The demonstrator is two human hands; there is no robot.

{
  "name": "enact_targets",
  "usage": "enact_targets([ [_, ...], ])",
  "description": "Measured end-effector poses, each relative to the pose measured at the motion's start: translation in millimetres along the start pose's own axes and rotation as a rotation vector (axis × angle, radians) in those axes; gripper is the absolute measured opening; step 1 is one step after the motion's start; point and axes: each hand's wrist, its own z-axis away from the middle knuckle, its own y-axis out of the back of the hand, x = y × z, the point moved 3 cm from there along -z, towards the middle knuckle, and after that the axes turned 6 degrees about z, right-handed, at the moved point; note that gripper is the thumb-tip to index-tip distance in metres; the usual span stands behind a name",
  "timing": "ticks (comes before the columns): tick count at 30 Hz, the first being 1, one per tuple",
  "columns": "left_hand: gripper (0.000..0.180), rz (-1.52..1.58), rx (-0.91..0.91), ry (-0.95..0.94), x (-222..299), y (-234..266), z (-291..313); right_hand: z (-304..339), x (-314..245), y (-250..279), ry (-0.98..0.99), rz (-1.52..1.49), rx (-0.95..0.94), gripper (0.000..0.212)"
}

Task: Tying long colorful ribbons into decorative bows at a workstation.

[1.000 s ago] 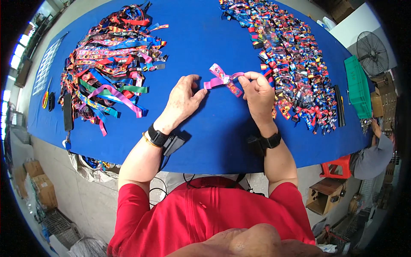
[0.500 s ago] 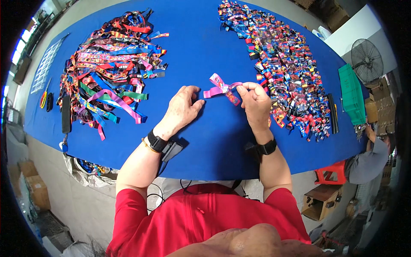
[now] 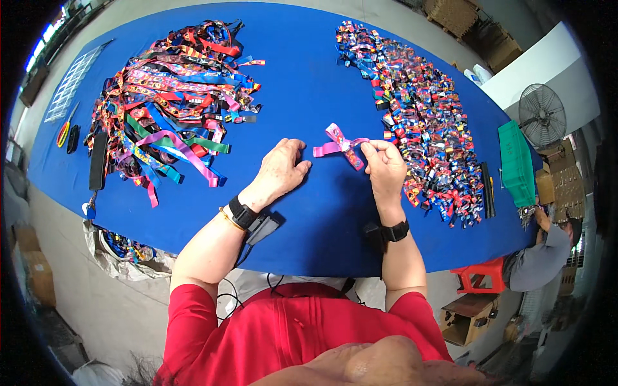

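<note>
In front of me a pink printed lanyard (image 3: 342, 146) is folded into a bow-like bundle over the blue tabletop. The thumb and fingers of my right hand (image 3: 386, 168) pinch its right-hand end. To the left of the bundle, my left hand (image 3: 282, 168) rests on the cloth. It holds nothing; its thumb stands apart from the slightly bent fingers, a small gap short of the pink strap. Many loose, long lanyards (image 3: 174, 96) lie in a heap on the left. On the right, folded lanyard bundles (image 3: 425, 122) are laid out in dense rows.
Scissors (image 3: 64, 134) and a white wire rack (image 3: 74, 80) lie at the table's far left. A green crate (image 3: 516, 164) and a fan (image 3: 542, 110) are at the right. Beside a red stool (image 3: 481, 276), another person (image 3: 541, 257) works at the right edge.
The whole view has shifted a little, so the table's contents appear slightly lower. My right hand keeps its pinch on the lanyard, and my left hand stays beside it.
</note>
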Motion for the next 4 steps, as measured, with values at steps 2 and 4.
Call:
enact_targets([
  [2,0.042,-0.035,0.031,-0.037,-4.2,-0.3,-0.5,-1.3,-2.4,0.8,0.032,0.012,0.0,0.013],
  [4,0.039,-0.023,-0.01,0.009,-0.2,1.5,-0.3,-2.5,-7.7,3.5,0.027,0.084,0.003,0.017],
])
